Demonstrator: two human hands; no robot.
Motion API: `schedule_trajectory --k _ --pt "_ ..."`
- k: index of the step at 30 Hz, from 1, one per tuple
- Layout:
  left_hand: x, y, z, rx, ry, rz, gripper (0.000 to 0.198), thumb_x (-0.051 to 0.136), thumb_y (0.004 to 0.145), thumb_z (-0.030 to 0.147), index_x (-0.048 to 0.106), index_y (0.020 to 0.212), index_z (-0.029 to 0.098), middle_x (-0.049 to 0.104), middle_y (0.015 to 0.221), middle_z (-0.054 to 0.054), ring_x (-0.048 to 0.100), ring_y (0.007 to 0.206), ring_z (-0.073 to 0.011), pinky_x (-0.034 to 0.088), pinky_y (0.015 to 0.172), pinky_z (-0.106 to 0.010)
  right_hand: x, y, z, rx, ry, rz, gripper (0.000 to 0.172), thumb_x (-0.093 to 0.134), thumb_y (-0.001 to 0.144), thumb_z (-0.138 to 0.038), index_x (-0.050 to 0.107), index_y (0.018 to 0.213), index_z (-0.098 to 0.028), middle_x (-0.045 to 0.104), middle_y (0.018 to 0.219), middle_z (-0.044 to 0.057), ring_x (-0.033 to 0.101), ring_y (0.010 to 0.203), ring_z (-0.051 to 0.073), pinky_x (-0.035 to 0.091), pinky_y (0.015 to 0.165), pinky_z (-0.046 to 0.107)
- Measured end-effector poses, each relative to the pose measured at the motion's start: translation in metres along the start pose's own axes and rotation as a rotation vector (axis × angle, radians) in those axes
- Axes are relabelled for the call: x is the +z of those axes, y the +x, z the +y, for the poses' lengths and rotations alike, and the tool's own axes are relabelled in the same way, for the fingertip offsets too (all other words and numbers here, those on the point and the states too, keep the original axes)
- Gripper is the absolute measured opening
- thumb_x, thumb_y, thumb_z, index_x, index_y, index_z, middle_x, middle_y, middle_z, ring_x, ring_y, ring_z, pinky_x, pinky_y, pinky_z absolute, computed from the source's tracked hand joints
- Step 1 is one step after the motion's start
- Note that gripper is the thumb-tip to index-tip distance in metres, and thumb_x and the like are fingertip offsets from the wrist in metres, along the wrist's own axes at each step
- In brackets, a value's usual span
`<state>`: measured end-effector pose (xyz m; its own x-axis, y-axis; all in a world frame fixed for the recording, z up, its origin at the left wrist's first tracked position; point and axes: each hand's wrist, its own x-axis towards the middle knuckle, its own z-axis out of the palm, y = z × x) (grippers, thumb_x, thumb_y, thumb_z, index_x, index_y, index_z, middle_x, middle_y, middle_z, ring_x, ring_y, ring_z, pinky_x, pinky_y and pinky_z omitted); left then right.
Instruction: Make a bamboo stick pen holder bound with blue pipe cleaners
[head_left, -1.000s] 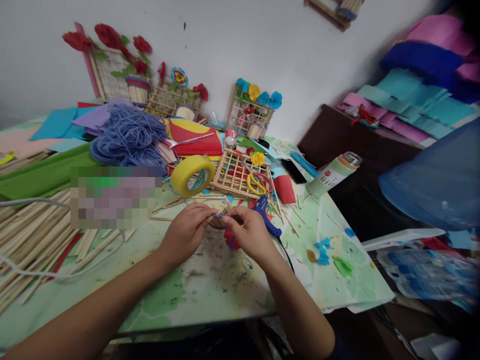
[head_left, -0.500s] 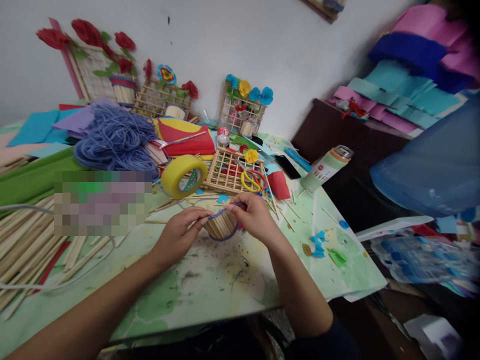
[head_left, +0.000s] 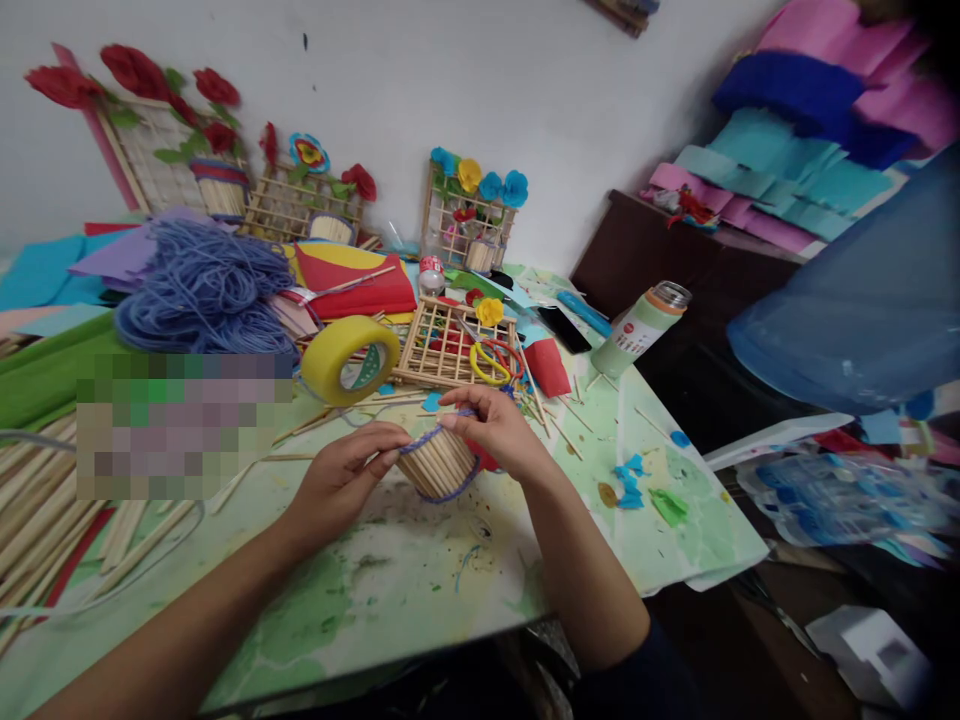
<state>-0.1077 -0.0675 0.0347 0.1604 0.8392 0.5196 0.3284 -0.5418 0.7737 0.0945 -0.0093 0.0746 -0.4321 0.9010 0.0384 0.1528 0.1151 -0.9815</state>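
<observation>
A small basket of wooden sticks (head_left: 438, 464), edged top and bottom with blue-purple cord, is tilted between my hands above the table. My left hand (head_left: 352, 468) pinches its upper rim at the left side. On the right, my right hand (head_left: 491, 425) is closed on the same rim, thumb and fingers at the cord (head_left: 429, 436); its fingertips partly cover the edge. Something red shows behind the basket on its right. Just beyond lie a stick lattice (head_left: 442, 345) and scissors with yellow and red handles (head_left: 491, 362).
A yellow tape roll (head_left: 319, 362) stands beyond my left hand. Blue cord (head_left: 202, 285) is heaped at the left, above bundled wooden sticks (head_left: 45, 530). To the right are a phone (head_left: 564, 329), a green bottle (head_left: 640, 328) and paper scraps (head_left: 631, 482). Flower-decorated lattices (head_left: 469, 215) lean on the wall.
The basket has tilted further and shows more of its stick side. Both hands keep hold of the rim. The whole view has shifted slightly, moving the table things left.
</observation>
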Motion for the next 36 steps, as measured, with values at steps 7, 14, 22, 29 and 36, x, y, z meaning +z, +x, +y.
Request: schedule_trajectory --k 7,14,22,29,36 --pt "-0.001 -0.003 -0.004 0.024 -0.212 -0.06 0.019 0.057 0.085 0.02 0.071 0.097 0.025 0.071 0.095 -0.005 0.064 0.093 -0.0181 0.05 0.085 -0.031 0.0 -0.008 0.0 0.187 0.394 -0.181 0.024 0.073 0.065 -0.037 0.063 0.07 -0.016 0.051 0.057 -0.004 0.042 0.05 0.007 0.032 0.052 0.022" --pt "-0.002 -0.007 -0.008 -0.124 -0.413 -0.044 0.022 0.054 0.086 0.03 0.073 0.096 0.024 0.07 0.1 -0.007 0.062 0.098 -0.022 0.048 0.086 -0.033 0.014 -0.009 0.007 0.287 0.431 -0.15 0.03 0.075 0.06 -0.04 0.06 0.066 -0.015 0.051 0.055 -0.004 0.041 0.048 0.007 0.028 0.047 0.021" --pt "-0.002 0.003 0.004 -0.212 -0.006 -0.105 0.02 0.062 0.08 0.035 0.071 0.09 0.02 0.072 0.088 -0.005 0.065 0.082 -0.0182 0.05 0.076 -0.029 0.033 -0.008 0.01 0.278 0.292 -0.048 0.03 0.073 0.059 -0.041 0.058 0.064 -0.016 0.05 0.055 -0.004 0.041 0.049 0.007 0.031 0.05 0.022" --pt "-0.003 0.004 0.005 -0.242 -0.043 -0.087 0.02 0.06 0.082 0.035 0.071 0.085 0.019 0.071 0.085 -0.005 0.065 0.079 -0.0176 0.05 0.073 -0.028 0.031 -0.007 0.003 -0.011 -0.146 0.012 0.021 0.063 0.073 -0.033 0.064 0.061 -0.016 0.055 0.059 -0.001 0.048 0.06 0.011 0.035 0.058 0.024" --pt "-0.002 0.003 0.005 -0.337 -0.164 -0.117 0.019 0.063 0.078 0.036 0.07 0.082 0.019 0.071 0.079 -0.003 0.064 0.075 -0.0177 0.05 0.071 -0.028 0.033 -0.006 0.011 0.047 -0.011 0.014 0.022 0.063 0.069 -0.033 0.056 0.055 -0.016 0.048 0.054 -0.003 0.042 0.055 0.01 0.033 0.057 0.024"
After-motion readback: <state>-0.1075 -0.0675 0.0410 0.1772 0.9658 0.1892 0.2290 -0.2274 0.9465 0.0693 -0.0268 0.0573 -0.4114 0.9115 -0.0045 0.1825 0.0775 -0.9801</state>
